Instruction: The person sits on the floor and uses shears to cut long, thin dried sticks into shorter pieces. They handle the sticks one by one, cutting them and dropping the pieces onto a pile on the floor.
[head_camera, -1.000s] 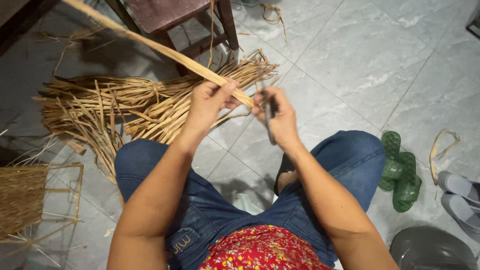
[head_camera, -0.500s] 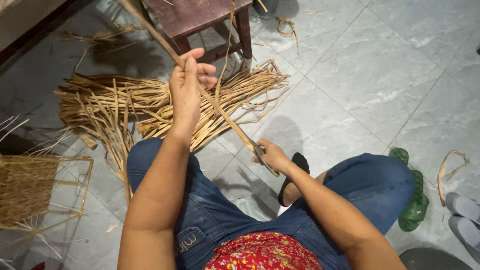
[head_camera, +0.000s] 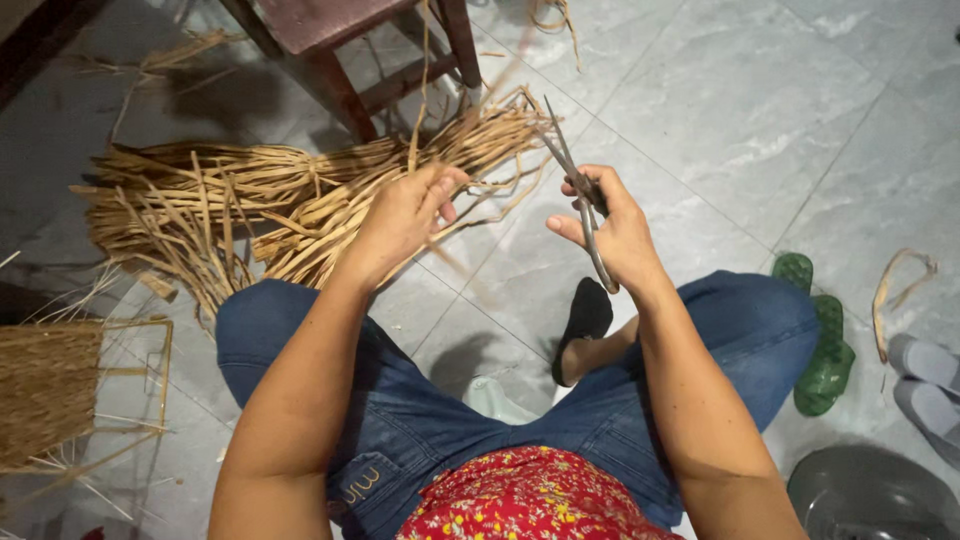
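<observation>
Two hands work at frame centre. Left hand (head_camera: 405, 215) is closed, pinching a thin cane strip (head_camera: 422, 90) that rises toward the top edge. Right hand (head_camera: 612, 232) is clenched around slim scissors (head_camera: 572, 170), blades pointing up-left. Behind both, a bundle of cane strips (head_camera: 300, 195) lies on the tiled floor (head_camera: 760, 120) beside a wooden stool (head_camera: 350, 50).

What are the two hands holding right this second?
Left hand: closed on a thin bamboo strip that runs upward.
Right hand: closed on a narrow dark blade, its tip pointing away from the person.
</observation>
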